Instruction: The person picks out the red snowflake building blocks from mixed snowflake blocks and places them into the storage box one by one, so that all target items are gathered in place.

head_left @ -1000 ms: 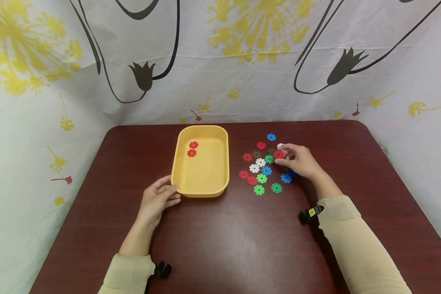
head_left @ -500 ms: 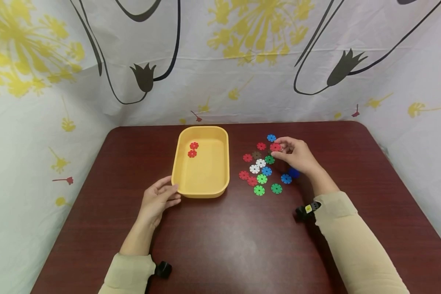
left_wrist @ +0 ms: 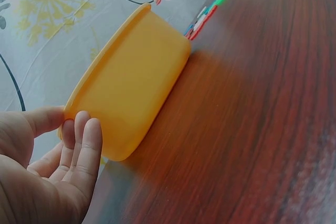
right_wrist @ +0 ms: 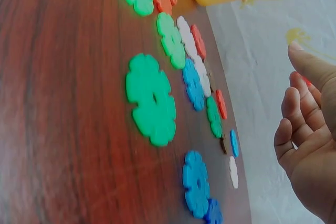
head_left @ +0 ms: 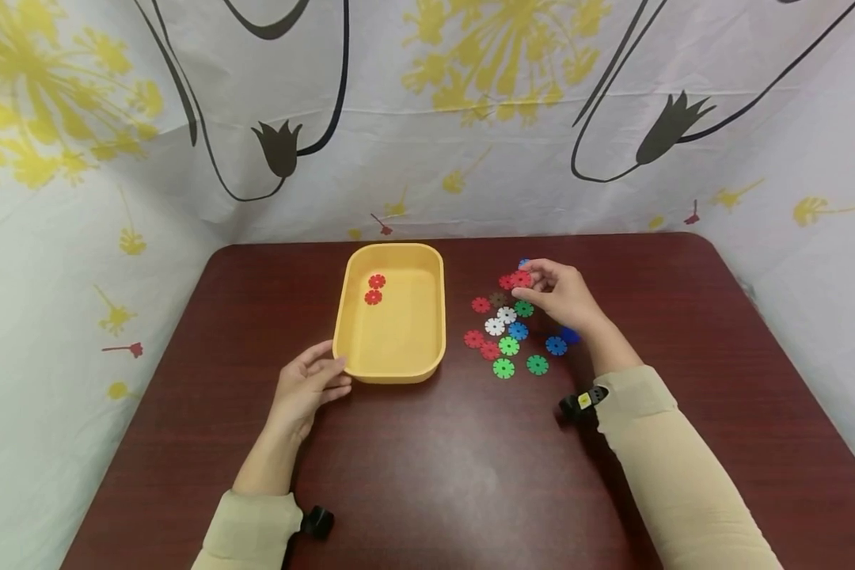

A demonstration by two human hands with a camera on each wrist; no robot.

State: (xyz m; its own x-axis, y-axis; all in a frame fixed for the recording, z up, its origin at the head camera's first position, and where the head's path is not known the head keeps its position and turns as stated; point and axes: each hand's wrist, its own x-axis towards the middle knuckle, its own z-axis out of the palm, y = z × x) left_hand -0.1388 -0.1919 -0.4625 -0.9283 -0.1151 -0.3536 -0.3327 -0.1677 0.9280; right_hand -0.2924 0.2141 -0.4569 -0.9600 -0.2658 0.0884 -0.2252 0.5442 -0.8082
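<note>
The red disc (head_left: 521, 279), pinched by the right hand (head_left: 563, 296) above loose discs (head_left: 509, 346) toward the desk's (head_left: 406, 467) far edge, could drop if pressure slackens; the left hand (head_left: 306, 392) grips the tray's (head_left: 392, 378) near-left corner.

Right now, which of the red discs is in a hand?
The red disc pinched in the right hand; two other red discs lie in the yellow tray, and the remaining red discs lie on the dark table.
</note>
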